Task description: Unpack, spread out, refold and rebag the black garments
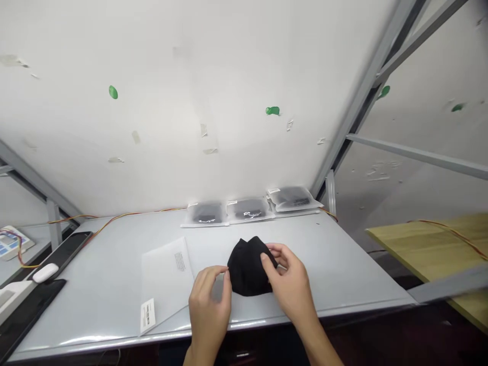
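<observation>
Head view:
- left hand (209,305) pinches soft black fabric mask (247,267)
- right hand (285,279) grips its other side
- flat translucent plastic bag (165,279) lies on desk (335,269)
- sealed clear bags (293,198) hold dark items (247,208)

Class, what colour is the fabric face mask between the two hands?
The fabric face mask is black, best seen in the head view.

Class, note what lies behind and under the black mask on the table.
Behind the black mask: three clear bags holding dark items, at the table's far edge. What lies under the mask is covered and cannot be seen.
</observation>
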The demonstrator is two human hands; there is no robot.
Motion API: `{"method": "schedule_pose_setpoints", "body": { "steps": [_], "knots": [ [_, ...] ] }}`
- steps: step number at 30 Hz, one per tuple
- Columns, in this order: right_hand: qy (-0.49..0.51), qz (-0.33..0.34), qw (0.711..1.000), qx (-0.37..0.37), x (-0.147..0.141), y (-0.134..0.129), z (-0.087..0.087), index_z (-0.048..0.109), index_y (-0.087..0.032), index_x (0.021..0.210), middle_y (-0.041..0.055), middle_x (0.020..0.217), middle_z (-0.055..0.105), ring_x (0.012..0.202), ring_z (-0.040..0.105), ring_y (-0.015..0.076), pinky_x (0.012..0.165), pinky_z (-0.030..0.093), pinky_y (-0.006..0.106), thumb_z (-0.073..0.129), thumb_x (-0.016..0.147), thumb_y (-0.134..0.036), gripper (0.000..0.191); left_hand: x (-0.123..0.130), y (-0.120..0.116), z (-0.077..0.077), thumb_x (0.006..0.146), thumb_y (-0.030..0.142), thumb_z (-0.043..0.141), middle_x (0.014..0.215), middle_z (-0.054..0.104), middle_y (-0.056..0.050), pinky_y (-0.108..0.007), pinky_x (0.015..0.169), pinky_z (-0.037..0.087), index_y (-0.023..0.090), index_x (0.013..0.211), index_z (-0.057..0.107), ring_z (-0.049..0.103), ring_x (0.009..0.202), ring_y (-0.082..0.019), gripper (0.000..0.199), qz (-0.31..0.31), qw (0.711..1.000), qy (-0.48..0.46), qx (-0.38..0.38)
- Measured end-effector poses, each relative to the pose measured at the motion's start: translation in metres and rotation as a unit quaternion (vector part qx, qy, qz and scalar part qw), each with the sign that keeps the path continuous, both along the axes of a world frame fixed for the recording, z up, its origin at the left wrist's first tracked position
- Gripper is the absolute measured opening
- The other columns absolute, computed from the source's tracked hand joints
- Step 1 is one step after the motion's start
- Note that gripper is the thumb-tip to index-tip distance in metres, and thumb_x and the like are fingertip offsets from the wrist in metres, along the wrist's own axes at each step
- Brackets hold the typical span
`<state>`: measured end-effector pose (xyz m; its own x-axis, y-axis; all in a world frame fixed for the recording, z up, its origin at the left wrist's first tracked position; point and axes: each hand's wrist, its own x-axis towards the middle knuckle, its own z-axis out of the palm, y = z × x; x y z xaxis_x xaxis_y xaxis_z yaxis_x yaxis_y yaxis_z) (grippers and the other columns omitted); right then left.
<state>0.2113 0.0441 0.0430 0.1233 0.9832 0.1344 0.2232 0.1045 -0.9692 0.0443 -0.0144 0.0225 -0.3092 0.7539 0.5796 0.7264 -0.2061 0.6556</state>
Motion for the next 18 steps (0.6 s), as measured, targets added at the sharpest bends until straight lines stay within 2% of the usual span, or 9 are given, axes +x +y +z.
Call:
{"method": "schedule_pose_setpoints", "body": {
  "steps": [2, 4, 7, 9, 11, 14, 16, 18],
  "knots": [
    [0.043, -0.041, 0.998, -0.025, 0.025, 0.008, -0.004, 0.067, -0.022, 0.114, 0.0086, 0.093, 0.072, 0.089, 0.071, 0.0262, 0.061, 0.055, 0.031, 0.065, 0.089, -0.05, 0.038, 0.007, 0.011, -0.001, 0.102, 0.027, 0.057, 0.103, 0.078, -0.006, -0.041, 0.088, 0.064, 0.029, 0.104, 0.074, 0.075, 0.098, -0.025, 0.018, -0.053, 0.997, 0.059, 0.02],
    [0.026, -0.081, 0.996, -0.031, 0.048, 0.016, -0.013, 0.065, -0.022, 0.117, 0.0075, 0.09, 0.071, 0.089, 0.071, 0.027, 0.063, 0.055, 0.032, 0.064, 0.088, -0.051, 0.041, 0.014, 0.022, -0.004, 0.103, 0.025, 0.055, 0.11, 0.079, -0.006, -0.043, 0.093, 0.064, 0.029, 0.111, 0.075, 0.076, 0.106, -0.026, 0.022, -0.1, 0.988, 0.111, 0.029],
    [-0.1, -0.125, 0.986, -0.035, 0.072, 0.023, -0.03, 0.066, -0.024, 0.11, 0.0065, 0.088, 0.071, 0.086, 0.069, 0.0276, 0.071, 0.054, 0.038, 0.059, 0.087, -0.047, 0.033, 0.023, 0.036, -0.013, 0.103, 0.024, 0.052, 0.116, 0.079, -0.007, -0.044, 0.092, 0.066, 0.027, 0.116, 0.075, 0.076, 0.107, -0.027, 0.026, -0.148, 0.974, 0.173, 0.012],
    [-0.199, -0.134, 0.971, -0.018, 0.079, 0.023, -0.039, 0.067, -0.024, 0.102, 0.0067, 0.088, 0.07, 0.085, 0.067, 0.0285, 0.074, 0.052, 0.041, 0.056, 0.087, -0.042, 0.026, 0.027, 0.041, -0.02, 0.102, 0.023, 0.052, 0.115, 0.079, -0.008, -0.045, 0.089, 0.067, 0.026, 0.116, 0.075, 0.076, 0.106, -0.028, 0.027, -0.155, 0.967, 0.203, 0.0],
    [-0.261, -0.139, 0.954, 0.038, 0.077, 0.02, -0.042, 0.066, -0.024, 0.099, 0.0083, 0.091, 0.069, 0.088, 0.066, 0.0297, 0.075, 0.051, 0.043, 0.053, 0.089, -0.038, 0.022, 0.027, 0.042, -0.026, 0.101, 0.021, 0.053, 0.115, 0.079, -0.009, -0.047, 0.089, 0.067, 0.025, 0.116, 0.075, 0.076, 0.107, -0.03, 0.027, -0.15, 0.964, 0.221, -0.001],
    [-0.286, -0.168, 0.931, 0.149, 0.062, 0.012, -0.037, 0.066, -0.023, 0.105, 0.0107, 0.098, 0.069, 0.096, 0.063, 0.03, 0.081, 0.051, 0.044, 0.047, 0.098, -0.035, 0.023, 0.022, 0.041, -0.03, 0.102, 0.021, 0.053, 0.118, 0.078, -0.009, -0.048, 0.091, 0.067, 0.024, 0.119, 0.074, 0.075, 0.11, -0.03, 0.028, -0.139, 0.964, 0.227, 0.007],
    [-0.294, -0.153, 0.925, 0.186, 0.046, 0.007, -0.032, 0.065, -0.022, 0.111, 0.0108, 0.1, 0.068, 0.098, 0.063, 0.0295, 0.086, 0.051, 0.044, 0.051, 0.102, -0.04, 0.024, 0.016, 0.038, -0.03, 0.102, 0.022, 0.053, 0.12, 0.078, -0.009, -0.048, 0.093, 0.066, 0.025, 0.121, 0.073, 0.075, 0.111, -0.03, 0.028, -0.139, 0.964, 0.227, 0.005],
    [-0.326, -0.113, 0.919, 0.193, 0.028, 0.003, -0.033, 0.062, -0.02, 0.118, 0.0114, 0.1, 0.067, 0.098, 0.062, 0.0309, 0.087, 0.052, 0.045, 0.062, 0.097, -0.047, 0.034, 0.009, 0.035, -0.029, 0.102, 0.023, 0.053, 0.121, 0.077, -0.009, -0.047, 0.095, 0.066, 0.025, 0.124, 0.072, 0.075, 0.112, -0.029, 0.029, -0.138, 0.964, 0.228, -0.001]
  ]
}}
